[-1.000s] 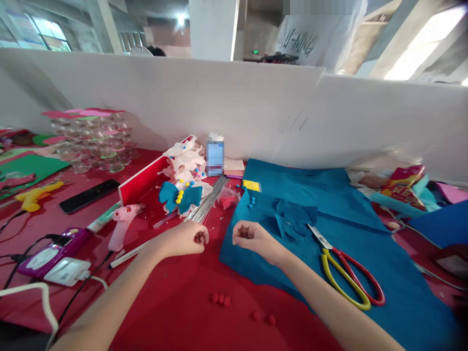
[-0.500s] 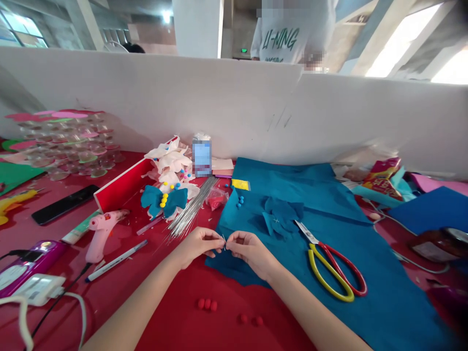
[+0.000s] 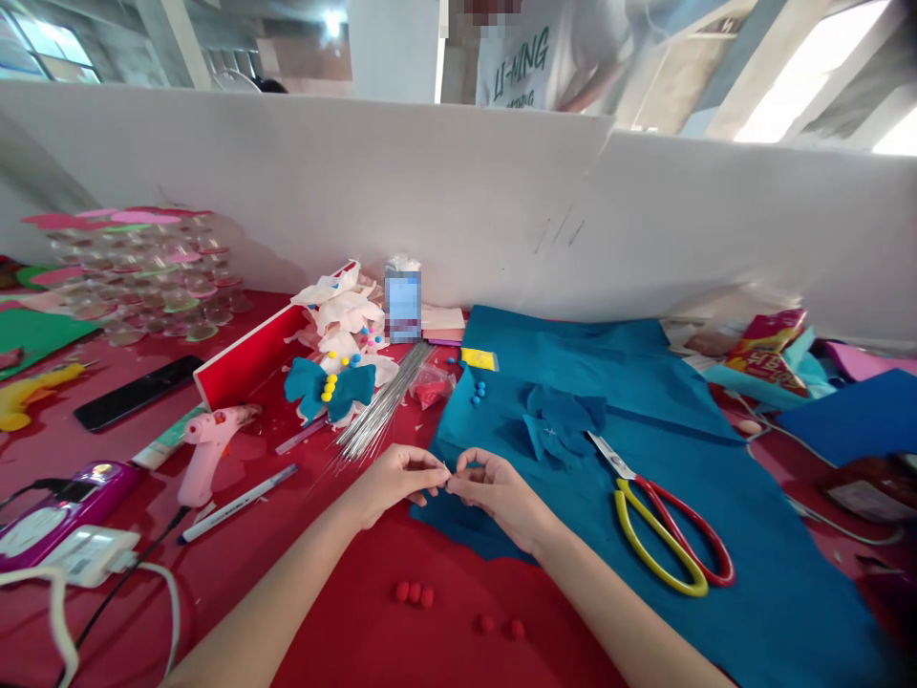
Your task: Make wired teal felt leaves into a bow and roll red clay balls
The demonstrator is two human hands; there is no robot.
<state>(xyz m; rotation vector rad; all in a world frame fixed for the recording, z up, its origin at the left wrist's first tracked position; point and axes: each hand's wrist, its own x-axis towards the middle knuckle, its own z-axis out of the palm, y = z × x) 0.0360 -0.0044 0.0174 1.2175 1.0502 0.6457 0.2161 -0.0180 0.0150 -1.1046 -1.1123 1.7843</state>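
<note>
Over the edge of the teal cloth (image 3: 688, 535), my left hand (image 3: 401, 481) and my right hand (image 3: 500, 489) meet fingertip to fingertip. Both are closed in a pinch on a short, thin wire (image 3: 445, 467), mostly hidden by the fingers. Below them, several red pompoms (image 3: 415, 594) lie on the red cloth. Beyond my left hand is a bundle of thin metal wires (image 3: 383, 406). Cut teal fabric pieces (image 3: 555, 430) lie right of my hands, next to scissors (image 3: 670, 535) with one red and one yellow handle.
At left lie a pink glue gun (image 3: 207, 449), a pen (image 3: 240, 502), a black phone (image 3: 136, 392) and cables. A teal fabric butterfly (image 3: 351, 392) with yellow pompoms rests by white fabric pieces. Another phone (image 3: 402, 306) stands against a low white partition (image 3: 287, 182), behind which a person stands.
The view has shifted slightly, so the table things sit a little further right. My fingertips have drawn closer together, and less of the wire shows. The person behind the partition has moved.
</note>
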